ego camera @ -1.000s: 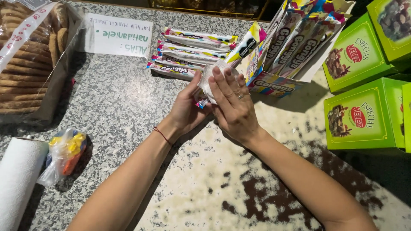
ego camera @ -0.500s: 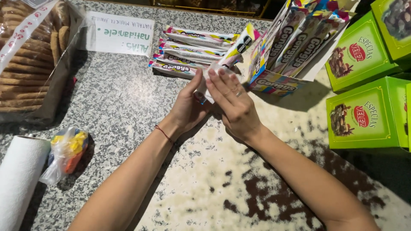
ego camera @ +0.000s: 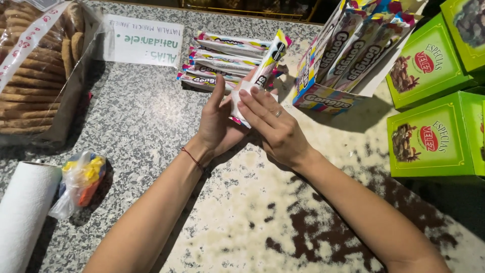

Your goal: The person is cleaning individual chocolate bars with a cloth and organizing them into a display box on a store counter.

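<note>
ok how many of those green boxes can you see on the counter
3 green boxes in view, all at the right edge: one at the top right corner, one just below and left of it, one lower down. All are cropped; more may lie out of frame.

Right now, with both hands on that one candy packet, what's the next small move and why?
Probably lay the candy packet down on the flat stack of packets behind it. The left hand and the right hand hold it upright together over the counter, beside the open display box.
</note>
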